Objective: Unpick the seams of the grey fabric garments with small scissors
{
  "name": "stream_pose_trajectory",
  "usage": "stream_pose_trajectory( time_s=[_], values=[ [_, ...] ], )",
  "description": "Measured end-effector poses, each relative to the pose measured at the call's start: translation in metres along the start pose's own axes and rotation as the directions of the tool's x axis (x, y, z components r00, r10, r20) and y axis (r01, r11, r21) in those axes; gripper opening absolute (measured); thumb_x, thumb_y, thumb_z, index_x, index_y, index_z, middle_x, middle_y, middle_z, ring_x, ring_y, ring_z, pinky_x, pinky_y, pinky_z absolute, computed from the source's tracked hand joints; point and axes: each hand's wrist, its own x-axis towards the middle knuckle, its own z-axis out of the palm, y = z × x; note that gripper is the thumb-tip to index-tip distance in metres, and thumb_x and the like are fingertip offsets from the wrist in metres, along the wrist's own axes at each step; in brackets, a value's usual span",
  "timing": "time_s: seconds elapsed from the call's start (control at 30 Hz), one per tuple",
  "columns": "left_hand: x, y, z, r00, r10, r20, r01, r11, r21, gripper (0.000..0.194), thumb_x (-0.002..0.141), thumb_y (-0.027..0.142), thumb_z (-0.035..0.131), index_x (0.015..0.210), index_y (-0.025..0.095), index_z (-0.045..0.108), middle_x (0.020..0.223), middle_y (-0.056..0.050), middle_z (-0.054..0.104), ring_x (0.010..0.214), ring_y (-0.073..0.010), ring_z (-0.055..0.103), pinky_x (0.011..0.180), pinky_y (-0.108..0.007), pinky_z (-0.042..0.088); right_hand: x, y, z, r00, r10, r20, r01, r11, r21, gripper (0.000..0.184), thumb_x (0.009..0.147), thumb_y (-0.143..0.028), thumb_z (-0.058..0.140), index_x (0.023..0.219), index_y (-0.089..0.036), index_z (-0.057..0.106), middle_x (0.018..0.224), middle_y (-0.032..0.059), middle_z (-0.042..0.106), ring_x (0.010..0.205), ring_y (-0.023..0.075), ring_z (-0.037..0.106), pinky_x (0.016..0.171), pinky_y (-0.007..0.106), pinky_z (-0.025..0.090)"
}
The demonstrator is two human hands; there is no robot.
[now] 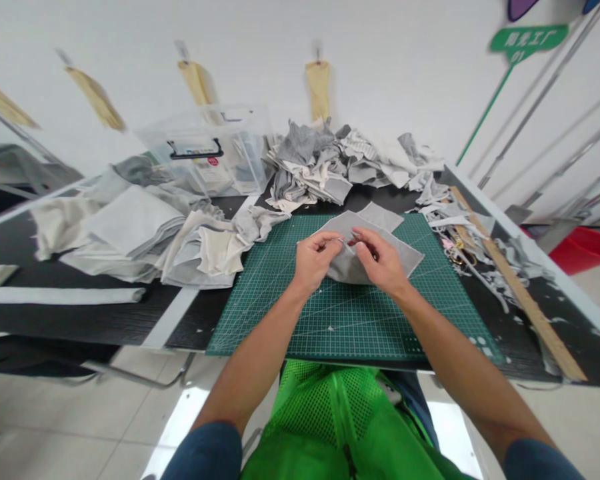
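My left hand and my right hand are close together over a grey cloth piece, with a small gap between their fingertips. Thumb and fingers are pinched together on both hands. Tiny pale bits show at the fingertips; whether these are the cloth or something separate, I cannot tell. The cloth's lower edge curves between my hands, and its corner sticks out to the right. Behind it lies a second grey cloth piece. Beneath everything is a green cutting mat with a printed grid.
Stacked pale cloth lies left of the mat, near a clear plastic box. Heaped grey and white scraps stand behind it. On the right are a wooden ruler, loose trimmings and a red bin beyond the table.
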Motion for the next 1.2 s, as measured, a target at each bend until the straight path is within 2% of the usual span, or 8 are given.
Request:
stream_pose_trajectory(
  time_s=[0.13, 0.3, 0.5, 0.8, 1.2],
  values=[
    [0.0, -0.001, -0.001, 1.0, -0.008, -0.022, 0.008, 1.0, 0.0, 0.017, 0.075, 0.031, 0.079, 0.086, 0.019, 0.081, 0.073, -0.001, 0.074, 0.059, -0.0105, 0.059, 0.057, -0.022, 0.045, 0.0, 0.0, 0.004, 0.997, -0.054, -0.047, 0.049, 0.994, -0.101, 0.036, 0.098, -0.047, 0.059, 0.124, -0.024, 0.068, 0.118, 0.0092, 0.075, 0.106, 0.0246, 0.071, 0.095, 0.042, 0.057],
    [-0.001, 0.0, 0.0, 0.999, -0.014, -0.031, 0.014, 1.0, -0.004, 0.018, 0.075, 0.032, 0.08, 0.087, 0.019, 0.082, 0.083, -0.004, 0.079, 0.07, -0.0143, 0.068, 0.067, -0.025, 0.053, 0.0, -0.005, 0.004, 0.988, -0.127, -0.092, 0.109, 0.979, -0.174, 0.031, 0.096, -0.044, 0.062, 0.117, -0.023, 0.071, 0.113, 0.0088, 0.076, 0.1, 0.0237, 0.072, 0.093, 0.041, 0.058],
    [-0.003, -0.002, 0.002, 0.998, -0.034, -0.047, 0.034, 0.999, 0.007, 0.017, 0.072, 0.029, 0.08, 0.085, 0.019, 0.083, 0.084, -0.004, 0.08, 0.078, -0.0184, 0.073, 0.074, -0.028, 0.057, 0.0, -0.01, 0.006, 0.986, -0.157, -0.059, 0.143, 0.971, -0.192, 0.028, 0.097, -0.04, 0.063, 0.117, -0.024, 0.072, 0.109, 0.0075, 0.077, 0.096, 0.0216, 0.071, 0.088, 0.037, 0.058],
    [-0.005, -0.004, 0.006, 0.997, -0.039, -0.067, 0.035, 0.998, -0.053, 0.015, 0.071, 0.028, 0.081, 0.084, 0.02, 0.083, 0.082, -0.003, 0.08, 0.081, -0.0194, 0.074, 0.079, -0.031, 0.059, -0.002, -0.009, 0.008, 0.987, -0.146, -0.07, 0.133, 0.976, -0.17, 0.027, 0.098, -0.039, 0.061, 0.118, -0.025, 0.072, 0.112, 0.0073, 0.077, 0.101, 0.0224, 0.072, 0.091, 0.038, 0.058],
    [-0.007, -0.001, 0.009, 0.997, -0.056, -0.055, 0.052, 0.996, -0.076, 0.014, 0.072, 0.029, 0.08, 0.082, 0.02, 0.083, 0.08, -0.003, 0.079, 0.077, -0.0176, 0.073, 0.077, -0.03, 0.058, -0.004, -0.008, 0.011, 0.989, -0.117, -0.089, 0.105, 0.986, -0.128, 0.029, 0.099, -0.041, 0.059, 0.117, -0.024, 0.073, 0.112, 0.0078, 0.077, 0.101, 0.0222, 0.073, 0.093, 0.038, 0.059]
  ],
)
